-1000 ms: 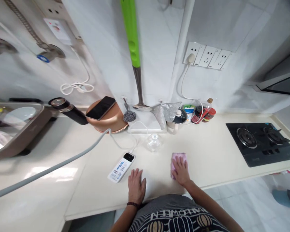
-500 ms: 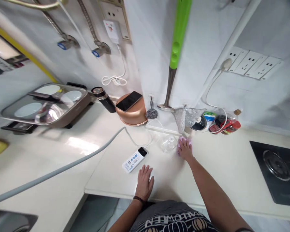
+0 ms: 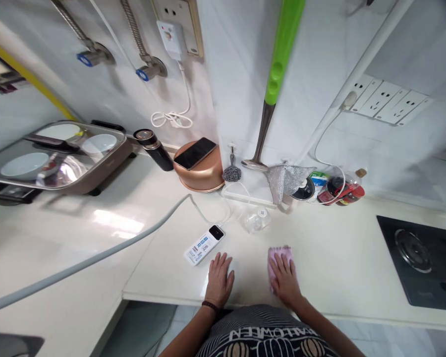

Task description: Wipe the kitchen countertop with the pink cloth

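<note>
My right hand (image 3: 285, 282) holds a folded pink cloth (image 3: 280, 251) down against the pale counter, fingers laid over it. To its left, my left hand (image 3: 219, 281) rests flat on the counter near the front edge, fingers stretched out and holding nothing. Just beyond those fingertips lies a white power bank (image 3: 204, 245) with a dark display and a cable attached. A clear plastic container (image 3: 257, 219) sits on the counter behind the cloth, lying on its side.
A copper-coloured pot (image 3: 200, 173) carries a phone (image 3: 195, 153), beside a black flask (image 3: 154, 149). A grey hose (image 3: 107, 254) crosses the counter at left, near an electric pan (image 3: 78, 168). Sauce bottles (image 3: 342, 191) stand along the wall; a black hob (image 3: 412, 258) is at right.
My right hand has drawn the pink cloth back from near the wall toward the counter's front edge. My left hand stays in place; the view has shifted slightly.
</note>
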A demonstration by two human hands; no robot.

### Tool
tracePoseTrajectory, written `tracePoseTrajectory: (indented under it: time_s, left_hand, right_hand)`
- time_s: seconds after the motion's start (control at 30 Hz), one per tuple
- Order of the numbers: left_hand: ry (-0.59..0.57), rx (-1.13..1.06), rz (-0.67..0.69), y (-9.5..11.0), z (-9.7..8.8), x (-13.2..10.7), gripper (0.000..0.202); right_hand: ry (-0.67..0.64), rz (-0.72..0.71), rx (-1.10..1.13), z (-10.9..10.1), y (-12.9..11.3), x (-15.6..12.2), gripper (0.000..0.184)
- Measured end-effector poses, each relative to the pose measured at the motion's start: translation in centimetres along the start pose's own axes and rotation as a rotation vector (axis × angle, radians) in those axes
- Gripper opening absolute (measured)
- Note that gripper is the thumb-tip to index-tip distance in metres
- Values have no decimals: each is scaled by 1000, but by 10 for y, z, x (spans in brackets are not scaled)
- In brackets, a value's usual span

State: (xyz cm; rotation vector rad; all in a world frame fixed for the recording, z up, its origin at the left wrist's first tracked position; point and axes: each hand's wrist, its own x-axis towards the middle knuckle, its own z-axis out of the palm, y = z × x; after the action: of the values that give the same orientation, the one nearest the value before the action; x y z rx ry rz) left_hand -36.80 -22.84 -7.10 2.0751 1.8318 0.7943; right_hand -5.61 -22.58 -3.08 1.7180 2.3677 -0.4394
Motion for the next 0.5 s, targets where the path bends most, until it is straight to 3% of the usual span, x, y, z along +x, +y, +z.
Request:
tracePoseTrajectory:
  time_s: [0.13,0.23,0.33,0.5]
  left_hand:
    - [-39,-14,-34,3,-3,2,43]
    - [-51,-26,-46,5,-5,3,43]
    - [-62,-34,-60,6,-6,3,43]
    - [-62,-29,-59,7,-6,3,43]
  right_hand:
    - [-109,-4,3,36,6,-58,71]
    - [-114,12,21,28,6,-57,71]
    - [-60,28,26,-3,1,-23,69]
    - [-43,166,53,-60,-3,67,65]
